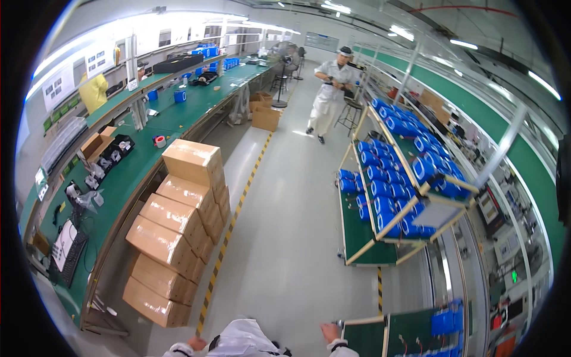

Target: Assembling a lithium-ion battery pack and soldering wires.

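Observation:
My left hand (196, 343) hangs low at the bottom edge, beside the yellow-black floor line and close to the stacked cardboard boxes (172, 235). Its fingers are too small and partly hidden to read. My right hand (329, 334) looks curled closed, right by the near left corner of a low green-topped cart (364, 340). Whether it grips anything there I cannot make out. On this cart's right side stand blue cylindrical units (443, 322), and thin red wires lie on its green surface.
A tiered rack (372, 243) holding many blue cylinders (380, 172) stands at right. Along the left runs a long green workbench (128, 172) with a keyboard (70, 253). Another person (331, 89) in white stands up the aisle, near a stool (350, 113). An open carton (265, 118) sits by the bench.

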Demonstrator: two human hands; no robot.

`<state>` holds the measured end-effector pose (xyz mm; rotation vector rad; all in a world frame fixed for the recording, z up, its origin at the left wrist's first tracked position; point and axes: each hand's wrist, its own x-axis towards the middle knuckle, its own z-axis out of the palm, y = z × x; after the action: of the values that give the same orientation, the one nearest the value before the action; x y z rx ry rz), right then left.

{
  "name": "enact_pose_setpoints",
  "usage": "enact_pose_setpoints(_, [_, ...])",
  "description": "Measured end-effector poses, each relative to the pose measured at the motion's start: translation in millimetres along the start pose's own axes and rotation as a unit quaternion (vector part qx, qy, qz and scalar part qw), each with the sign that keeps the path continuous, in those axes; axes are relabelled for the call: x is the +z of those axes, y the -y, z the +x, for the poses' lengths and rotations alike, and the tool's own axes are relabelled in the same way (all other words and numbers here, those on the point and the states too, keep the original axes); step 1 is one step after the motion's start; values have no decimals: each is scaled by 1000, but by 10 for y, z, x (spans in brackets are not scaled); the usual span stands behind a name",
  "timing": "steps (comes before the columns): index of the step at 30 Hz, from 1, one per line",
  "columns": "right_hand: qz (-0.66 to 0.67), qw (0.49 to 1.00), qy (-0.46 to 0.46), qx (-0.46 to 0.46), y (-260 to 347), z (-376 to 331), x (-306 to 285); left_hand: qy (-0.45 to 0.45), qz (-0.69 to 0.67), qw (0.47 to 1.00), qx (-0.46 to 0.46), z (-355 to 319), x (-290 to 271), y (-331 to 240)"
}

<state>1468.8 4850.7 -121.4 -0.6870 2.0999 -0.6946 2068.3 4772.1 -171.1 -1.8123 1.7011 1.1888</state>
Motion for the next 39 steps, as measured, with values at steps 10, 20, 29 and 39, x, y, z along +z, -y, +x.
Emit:
enact_pose_setpoints(10, [30,998,-48,-26,2240,3274,-770,89,55,993,56,2059,-1783,-1678])
enact_pose_setpoints(20, [-183,962,158,125,2452,5423,-482,-48,-230,950,208,5127,-5583,-6142])
enact_pose_setpoints(29, [-329,904,177,-208,6568,9920,-645,-7,-136,985,103,6779,-7004,-6763])
enact_pose_setpoints(39, [65,942,83,-319,12358,13657,-219,54,-37,997,-26,8783,-9197,-7946])
